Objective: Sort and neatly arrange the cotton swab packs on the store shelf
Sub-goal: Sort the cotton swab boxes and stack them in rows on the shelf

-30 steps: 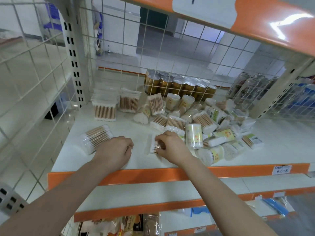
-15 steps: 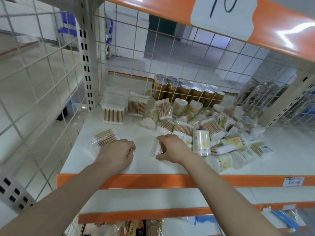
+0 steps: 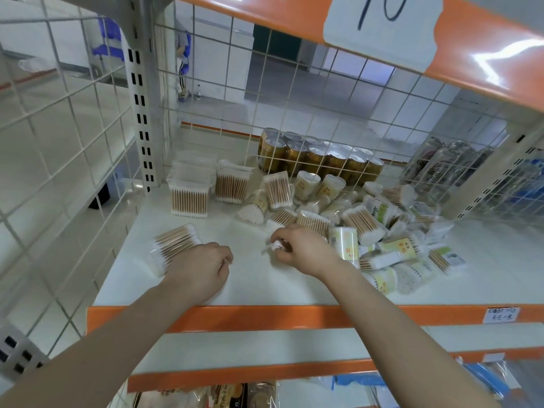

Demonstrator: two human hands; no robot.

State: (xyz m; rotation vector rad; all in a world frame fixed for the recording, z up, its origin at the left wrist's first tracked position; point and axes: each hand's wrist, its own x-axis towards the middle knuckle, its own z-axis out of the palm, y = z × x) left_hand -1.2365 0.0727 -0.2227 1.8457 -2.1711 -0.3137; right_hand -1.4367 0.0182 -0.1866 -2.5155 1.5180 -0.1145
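Observation:
A jumbled pile of cotton swab packs (image 3: 365,222) covers the middle and right of the white shelf (image 3: 253,284). Two square clear packs (image 3: 190,198) stand upright at the back left. One round clear pack (image 3: 169,248) lies on its side at the left front. My left hand (image 3: 201,267) rests on the shelf with curled fingers, its knuckles against that lying pack. My right hand (image 3: 303,250) grips a small clear pack (image 3: 272,247) at the near edge of the pile; most of that pack is hidden under my fingers.
Gold cans (image 3: 318,159) stand behind the wire grid at the back. Wire mesh closes the left side (image 3: 59,172) and the back. An orange upper shelf edge (image 3: 382,33) hangs overhead. The orange front lip (image 3: 265,318) runs below my wrists.
My right hand has turned the small pack so its white end now points left. My left hand stays beside the lying pack. The camera has moved closer.

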